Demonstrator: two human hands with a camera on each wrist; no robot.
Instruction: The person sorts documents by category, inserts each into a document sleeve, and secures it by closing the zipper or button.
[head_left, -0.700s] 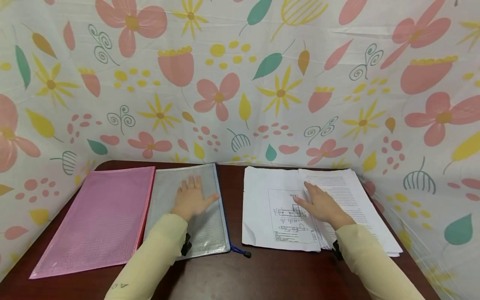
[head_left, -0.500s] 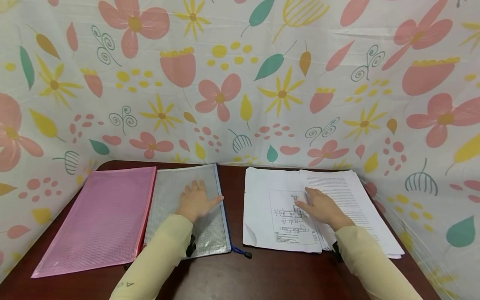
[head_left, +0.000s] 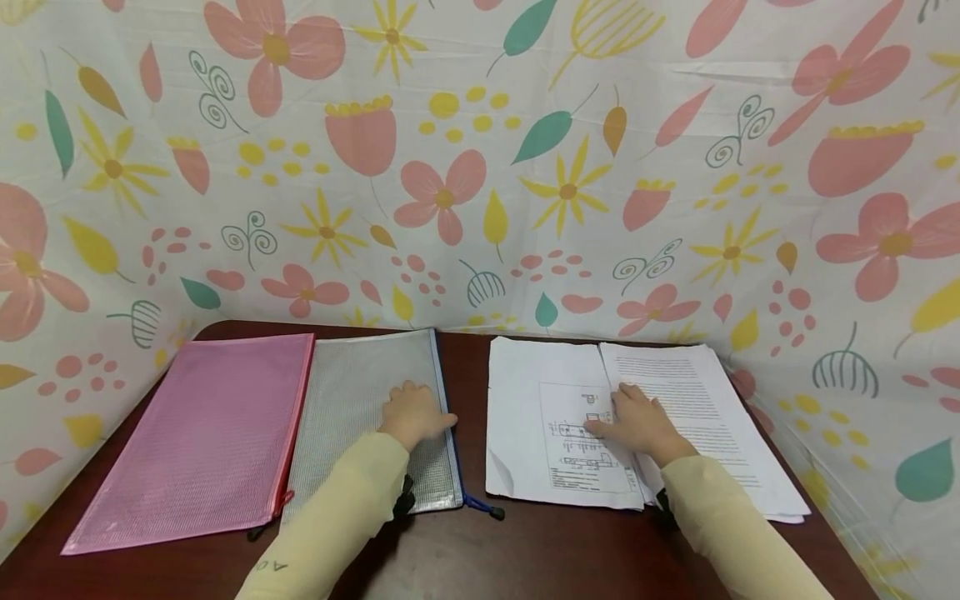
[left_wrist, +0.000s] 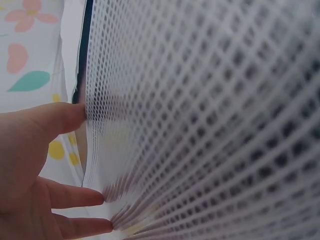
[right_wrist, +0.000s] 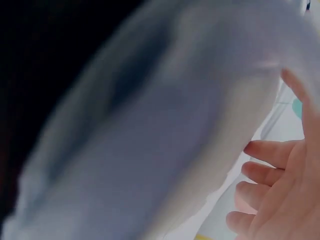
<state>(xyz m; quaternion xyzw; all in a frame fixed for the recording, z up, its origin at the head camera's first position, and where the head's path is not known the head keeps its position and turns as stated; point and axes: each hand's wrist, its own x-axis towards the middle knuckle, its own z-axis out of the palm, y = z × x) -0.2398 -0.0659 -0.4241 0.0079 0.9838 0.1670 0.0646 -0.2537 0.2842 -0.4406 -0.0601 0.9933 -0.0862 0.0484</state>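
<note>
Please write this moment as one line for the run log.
left hand: rests on clear mesh pouch | right hand: rests on paper stack | pink pouch: untouched

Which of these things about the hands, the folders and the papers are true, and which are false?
1. The left hand rests on the clear mesh zip pouch. True.
2. The right hand holds a pencil. False: it lies on the white printed paper stack.
3. The pink mesh zip pouch lies beside the clear one. True.
4. The papers are inside the pink pouch. False: they lie on the dark brown table.
</note>
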